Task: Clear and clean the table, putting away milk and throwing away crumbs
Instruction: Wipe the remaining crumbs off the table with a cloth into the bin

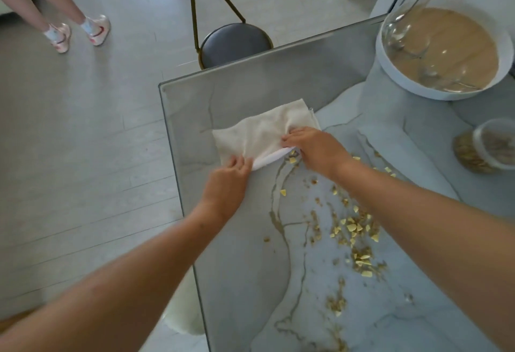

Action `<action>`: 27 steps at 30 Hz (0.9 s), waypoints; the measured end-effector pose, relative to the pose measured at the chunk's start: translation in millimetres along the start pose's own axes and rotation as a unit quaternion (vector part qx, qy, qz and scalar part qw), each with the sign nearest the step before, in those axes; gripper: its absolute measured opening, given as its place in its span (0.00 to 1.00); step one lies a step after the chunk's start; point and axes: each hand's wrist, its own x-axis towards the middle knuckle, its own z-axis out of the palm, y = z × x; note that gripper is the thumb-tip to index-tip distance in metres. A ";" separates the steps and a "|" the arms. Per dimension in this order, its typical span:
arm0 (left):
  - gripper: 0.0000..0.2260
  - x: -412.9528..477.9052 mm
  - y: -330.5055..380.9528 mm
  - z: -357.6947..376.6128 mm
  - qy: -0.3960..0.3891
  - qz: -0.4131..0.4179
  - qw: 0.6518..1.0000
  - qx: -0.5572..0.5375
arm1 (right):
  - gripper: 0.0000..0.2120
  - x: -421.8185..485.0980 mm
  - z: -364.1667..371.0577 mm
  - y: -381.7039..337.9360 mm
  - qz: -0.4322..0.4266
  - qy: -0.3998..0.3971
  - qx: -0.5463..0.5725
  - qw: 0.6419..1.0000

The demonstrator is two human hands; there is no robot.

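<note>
A white cloth (259,131) lies near the far left corner of the marble table (250,240). My left hand (228,181) pinches the cloth's near edge. My right hand (312,147) presses down on its right side, fingers bunching the fabric. Yellow and brown crumbs (354,237) are scattered over the table under and right of my right forearm, and a few lie right at the cloth's edge. No milk container is in view.
A white bowl (390,73) with a glass vase in it stands at the far right. A small plastic jar of cereal (485,147) sits at the right edge. A round dark stool (235,43) stands behind the table. A person's legs (55,3) are far left.
</note>
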 end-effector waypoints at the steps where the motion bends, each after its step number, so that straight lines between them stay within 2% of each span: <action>1: 0.18 -5.7 19.9 -1.9 -0.014 -0.014 1.000 0.006 | 0.27 -5.2 -5.3 0.2 -0.006 -0.019 -0.020 1.000; 3: 0.20 -14.9 60.6 -8.1 -0.059 -0.053 0.997 0.016 | 0.25 -17.6 -16.1 1.6 -0.014 -0.061 -0.065 0.996; 6: 0.11 -19.9 114.4 -24.4 -0.142 -0.069 0.987 -0.029 | 0.25 -37.6 -32.8 6.7 -0.012 -0.118 -0.127 0.985; 8: 0.14 -21.2 140.9 -37.2 -0.180 -0.060 0.980 -0.067 | 0.23 -51.9 -43.2 8.4 -0.016 -0.146 -0.170 0.974; 11: 0.08 -27.2 164.2 -64.7 -0.178 -0.040 0.979 -0.096 | 0.20 -77.0 -59.2 10.0 -0.010 -0.192 -0.230 0.954; 13: 0.07 -29.6 175.4 -66.8 -0.158 -0.033 0.971 -0.177 | 0.18 -94.0 -67.6 15.2 -0.007 -0.210 -0.244 0.947; 15: 0.10 -30.7 175.9 -73.0 -0.115 -0.051 0.957 -0.260 | 0.14 -108.0 -77.2 21.9 -0.002 -0.189 -0.248 0.950; 18: 0.09 -27.8 161.2 -86.1 -0.037 -0.085 0.923 -0.373 | 0.12 -115.3 -93.6 29.3 0.010 -0.104 -0.216 0.971; 21: 0.11 -9.9 131.5 -101.8 -0.022 -0.094 0.900 -0.425 | 0.10 -111.7 -118.9 26.0 0.043 -0.024 -0.134 0.990; 25: 0.14 30.2 84.0 -124.6 0.009 -0.043 0.922 -0.385 | 0.18 -100.1 -155.9 15.8 0.057 0.021 -0.060 0.996; 27: 0.16 51.1 64.7 -139.6 0.019 -0.003 0.939 -0.344 | 0.19 -98.1 -170.7 14.1 0.052 0.030 -0.080 0.995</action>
